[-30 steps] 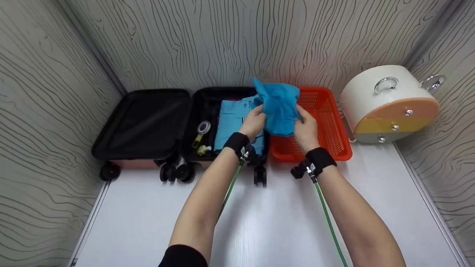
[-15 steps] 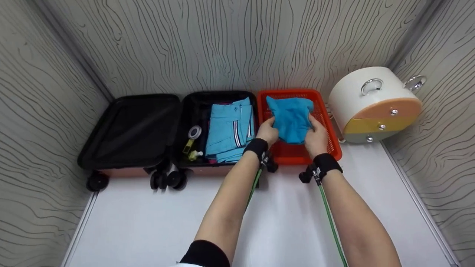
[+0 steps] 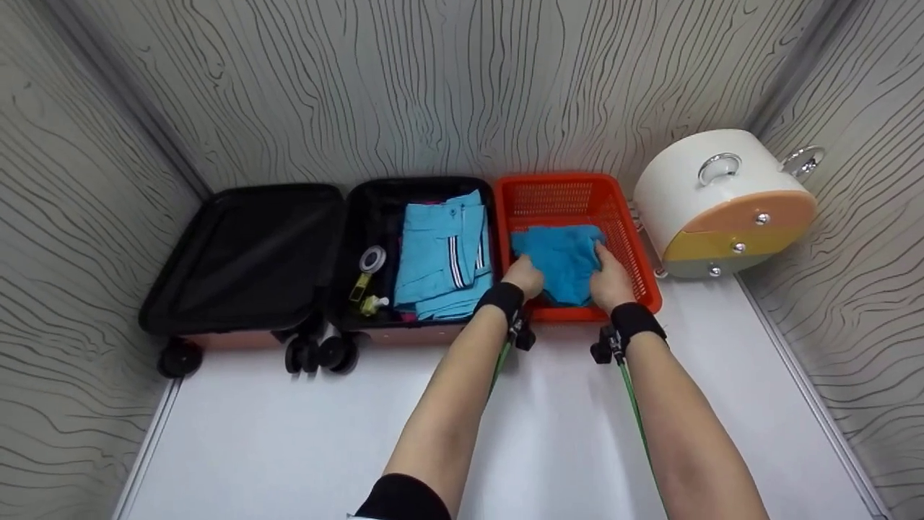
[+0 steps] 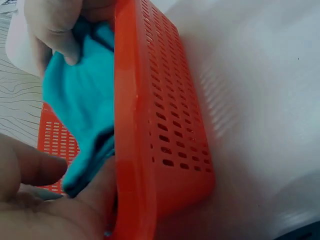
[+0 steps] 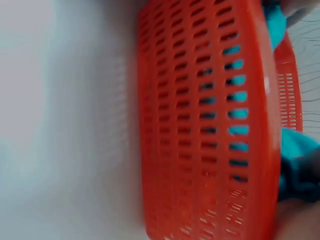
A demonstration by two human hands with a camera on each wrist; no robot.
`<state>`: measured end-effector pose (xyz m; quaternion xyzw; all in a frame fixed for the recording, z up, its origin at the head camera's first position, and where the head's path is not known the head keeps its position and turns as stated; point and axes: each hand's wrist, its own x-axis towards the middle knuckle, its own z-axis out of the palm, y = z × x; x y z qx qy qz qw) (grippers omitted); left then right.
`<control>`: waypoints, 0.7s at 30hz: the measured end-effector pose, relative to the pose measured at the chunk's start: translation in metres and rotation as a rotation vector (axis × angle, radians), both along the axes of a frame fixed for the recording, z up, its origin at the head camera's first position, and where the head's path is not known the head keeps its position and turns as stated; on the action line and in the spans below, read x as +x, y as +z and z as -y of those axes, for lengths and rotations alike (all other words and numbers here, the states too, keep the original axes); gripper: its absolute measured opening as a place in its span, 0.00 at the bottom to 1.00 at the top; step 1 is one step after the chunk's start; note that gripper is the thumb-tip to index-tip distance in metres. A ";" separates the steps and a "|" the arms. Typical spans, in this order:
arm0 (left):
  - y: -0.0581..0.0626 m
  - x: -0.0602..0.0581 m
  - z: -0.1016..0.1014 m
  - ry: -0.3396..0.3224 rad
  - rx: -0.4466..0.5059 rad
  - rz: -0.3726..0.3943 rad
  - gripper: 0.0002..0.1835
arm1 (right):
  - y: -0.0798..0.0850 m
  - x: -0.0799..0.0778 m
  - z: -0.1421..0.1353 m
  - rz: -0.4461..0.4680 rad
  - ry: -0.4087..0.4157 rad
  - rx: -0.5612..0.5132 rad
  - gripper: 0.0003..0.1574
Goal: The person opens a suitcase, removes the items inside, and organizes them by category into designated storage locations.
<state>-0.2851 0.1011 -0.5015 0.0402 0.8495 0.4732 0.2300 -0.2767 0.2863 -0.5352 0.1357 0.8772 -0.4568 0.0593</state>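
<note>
The person leans both arms forward over the white worktop (image 3: 289,440), and both hands are busy with one crumpled blue cloth (image 3: 564,260). It is down inside the red plastic basket (image 3: 552,198), toward the near side, below the rim. The left hand (image 3: 525,276) grips the cloth's left edge; from the left wrist's view I see thumb and fingers pinching a bunched fold right by the near rim. The right hand (image 3: 612,279) holds the opposite edge, fingertips on the fabric. Through the slots of the basket's near wall, bits of blue show in the right wrist's view.

Just left of the basket, a suitcase lies spread wide. Its black-lined lid (image 3: 249,253) is on the far left, and the other half, the packed shell (image 3: 382,217), sits next to the basket. In that shell are folded light-blue trousers (image 3: 429,249) with dark-and-white striped trim, a round-headed item with a yellow end (image 3: 372,260), and a small yellow object (image 3: 372,305) too little to make out.

To the right of the basket stands a rounded white cabinet (image 3: 693,177), with orange, yellow and green drawer fronts and shiny knobs. Black straps (image 3: 637,321) circle both wrists, each trailing a green cable (image 3: 632,393).
</note>
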 end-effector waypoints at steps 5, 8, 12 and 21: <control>0.002 0.002 0.002 -0.073 -0.022 0.030 0.29 | -0.003 0.002 -0.002 0.042 0.087 0.305 0.40; 0.003 0.004 0.002 -0.102 0.004 0.052 0.29 | -0.004 0.005 -0.004 0.028 0.107 0.446 0.30; 0.006 0.007 0.005 -0.129 0.040 0.050 0.29 | -0.002 0.009 -0.007 0.001 0.097 0.503 0.25; 0.017 0.005 0.029 -0.106 0.199 -0.023 0.28 | 0.004 0.008 -0.013 0.269 0.237 0.471 0.34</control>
